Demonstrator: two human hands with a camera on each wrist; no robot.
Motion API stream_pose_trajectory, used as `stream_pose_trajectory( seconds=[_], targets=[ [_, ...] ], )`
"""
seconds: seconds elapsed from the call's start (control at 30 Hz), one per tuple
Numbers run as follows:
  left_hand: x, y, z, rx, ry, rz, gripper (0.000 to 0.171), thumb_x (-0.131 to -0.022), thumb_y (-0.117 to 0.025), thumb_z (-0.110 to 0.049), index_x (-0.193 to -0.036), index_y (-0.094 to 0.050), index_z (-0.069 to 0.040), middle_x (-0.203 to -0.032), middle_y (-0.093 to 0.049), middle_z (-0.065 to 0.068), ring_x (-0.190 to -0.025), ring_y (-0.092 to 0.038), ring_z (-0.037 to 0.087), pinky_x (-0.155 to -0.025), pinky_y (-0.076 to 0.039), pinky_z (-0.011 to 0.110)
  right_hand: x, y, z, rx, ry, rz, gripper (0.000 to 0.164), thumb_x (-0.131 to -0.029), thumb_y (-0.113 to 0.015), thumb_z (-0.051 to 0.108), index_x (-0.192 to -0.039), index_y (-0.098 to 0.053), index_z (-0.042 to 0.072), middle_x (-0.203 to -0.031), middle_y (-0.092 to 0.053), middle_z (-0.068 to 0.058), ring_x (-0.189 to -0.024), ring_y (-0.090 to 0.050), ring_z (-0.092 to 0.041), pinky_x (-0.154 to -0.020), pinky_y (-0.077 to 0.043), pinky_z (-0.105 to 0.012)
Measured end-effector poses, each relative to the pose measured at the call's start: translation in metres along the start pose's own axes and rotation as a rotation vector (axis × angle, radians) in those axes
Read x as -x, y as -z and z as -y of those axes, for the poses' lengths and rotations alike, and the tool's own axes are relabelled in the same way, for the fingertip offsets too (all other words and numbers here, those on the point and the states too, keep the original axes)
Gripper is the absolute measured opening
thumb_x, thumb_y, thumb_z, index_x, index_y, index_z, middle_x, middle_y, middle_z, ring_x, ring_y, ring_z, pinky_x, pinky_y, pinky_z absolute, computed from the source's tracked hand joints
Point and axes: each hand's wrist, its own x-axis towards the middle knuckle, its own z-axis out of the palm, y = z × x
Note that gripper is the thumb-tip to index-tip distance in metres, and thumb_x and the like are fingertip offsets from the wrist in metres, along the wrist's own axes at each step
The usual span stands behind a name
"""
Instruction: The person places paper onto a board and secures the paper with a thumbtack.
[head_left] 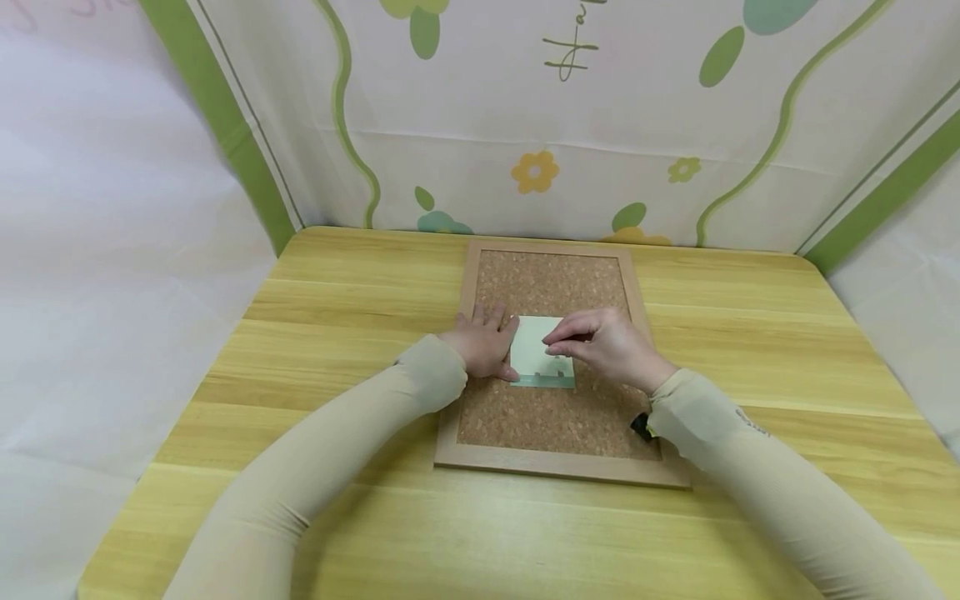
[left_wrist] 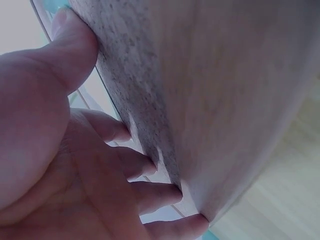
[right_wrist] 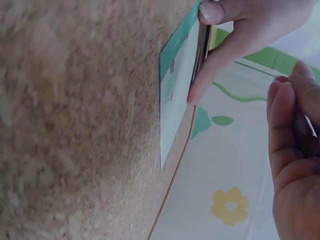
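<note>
A pale green note card [head_left: 529, 346] with a darker green strip along one edge lies on a wood-framed cork board [head_left: 547, 425]. My left hand [head_left: 480, 343] rests with spread fingers at the card's left edge. In the left wrist view, its fingertips [left_wrist: 167, 192] press on the cork and the wooden frame [left_wrist: 220, 100]. My right hand [head_left: 615, 348] is over the card's right part, thumb and fingers pinched together. The right wrist view shows a small shiny, round-edged thing [right_wrist: 282, 78] between those fingertips, raised off the card; most of it is hidden.
The board lies on a yellow wood-grain table [head_left: 337, 283], near its back edge. A white cloth [head_left: 465, 92] with flowers and green bands hangs behind and at the sides. A small black object [head_left: 641, 427] shows beside the right wrist, over the board's lower right.
</note>
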Motion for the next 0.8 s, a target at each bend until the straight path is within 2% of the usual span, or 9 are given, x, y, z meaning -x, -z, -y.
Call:
stream_pose_trajectory(
  seconds=[0.2,0.4,0.53,0.67,0.8],
  targets=[
    [0.001,0.001,-0.001,-0.002,-0.004,0.003,0.098,-0.078,-0.052,-0.061,-0.149,-0.004,-0.013,-0.152,0.008,0.016,-0.134,0.007,0.044,-0.101,-0.008,0.062,-0.001,0.0,-0.003,0.037,0.024,0.017,0.008,-0.076,-0.074,0.012,-0.084,-0.075,0.012,-0.086,-0.068,0.01,-0.079,-0.064,-0.007,-0.065,-0.051,-0.024],
    [0.001,0.001,-0.001,-0.003,-0.004,-0.003,0.099,-0.077,-0.053,-0.062,-0.149,-0.005,-0.013,-0.152,0.007,0.016,-0.134,0.006,0.044,-0.101,-0.008,0.061,0.0,0.001,-0.001,-0.01,-0.084,0.006,0.009,-0.077,-0.073,0.015,-0.085,-0.074,0.019,-0.083,-0.069,0.009,-0.072,-0.064,-0.006,-0.062,-0.051,-0.025],
    [0.001,0.0,-0.001,-0.003,-0.003,-0.003,0.099,-0.077,-0.053,-0.062,-0.149,-0.005,-0.013,-0.152,0.007,0.015,-0.135,0.006,0.043,-0.102,-0.008,0.06,-0.001,0.004,0.011,-0.006,-0.114,-0.008,0.008,-0.077,-0.073,0.009,-0.085,-0.074,0.012,-0.081,-0.07,0.002,-0.07,-0.065,-0.009,-0.06,-0.051,-0.025],
    [0.001,0.001,-0.001,-0.003,-0.003,-0.003,0.099,-0.077,-0.053,-0.062,-0.149,-0.005,-0.013,-0.152,0.007,0.015,-0.134,0.006,0.043,-0.102,-0.008,0.061,-0.002,0.006,0.027,0.011,-0.098,-0.014,0.009,-0.077,-0.072,0.003,-0.085,-0.074,0.006,-0.082,-0.07,-0.004,-0.074,-0.066,-0.012,-0.062,-0.051,-0.024],
    [0.001,0.001,-0.002,-0.007,-0.004,-0.005,0.098,-0.078,-0.053,-0.061,-0.149,-0.005,-0.012,-0.152,0.007,0.017,-0.134,0.006,0.043,-0.101,-0.009,0.062,-0.002,0.008,0.032,0.038,-0.052,-0.011,0.009,-0.075,-0.073,0.0,-0.083,-0.074,0.005,-0.084,-0.07,-0.006,-0.077,-0.066,-0.015,-0.065,-0.051,-0.024]
  ],
)
